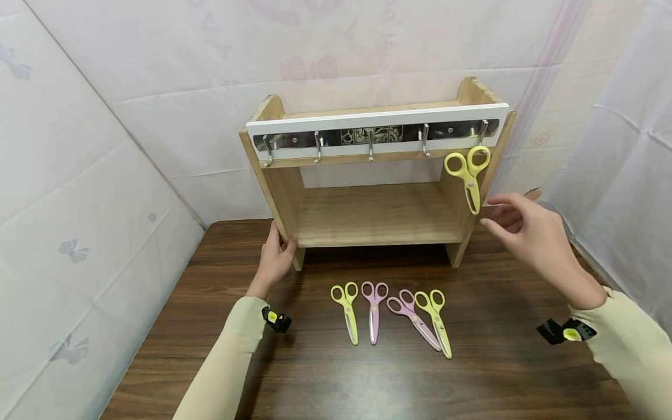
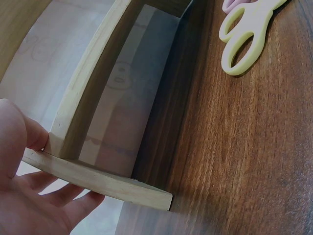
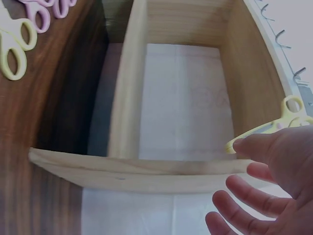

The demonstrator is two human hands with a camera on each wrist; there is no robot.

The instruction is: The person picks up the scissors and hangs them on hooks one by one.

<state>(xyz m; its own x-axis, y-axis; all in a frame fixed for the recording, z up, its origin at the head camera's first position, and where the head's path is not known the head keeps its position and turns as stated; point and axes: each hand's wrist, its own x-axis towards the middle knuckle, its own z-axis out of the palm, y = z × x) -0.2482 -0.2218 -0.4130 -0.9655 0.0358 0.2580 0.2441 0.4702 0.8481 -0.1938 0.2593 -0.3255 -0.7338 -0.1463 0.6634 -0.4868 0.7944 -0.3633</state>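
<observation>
A wooden shelf (image 1: 378,216) stands on the table, a white hook rail (image 1: 336,123) across its upper front. My left hand (image 1: 274,256) grips the shelf's left side panel (image 2: 112,183) low down, thumb on the front and fingers behind. From the rightmost hook (image 1: 483,133) hangs a pair of yellow scissors (image 1: 471,182), blades down. Just right of its blades is my right hand (image 1: 535,239), fingers loosely bent and holding nothing. In the right wrist view, the thumb (image 3: 259,147) overlaps the tip of the scissors.
In front of the shelf lie yellow scissors (image 1: 347,312), pink scissors (image 1: 374,315), another pink pair (image 1: 415,319) and another yellow pair (image 1: 437,321); the last two lie close together. The other metal hooks (image 1: 370,146) carry nothing. Patterned white cloth (image 1: 157,87) hangs behind the brown table (image 1: 336,385).
</observation>
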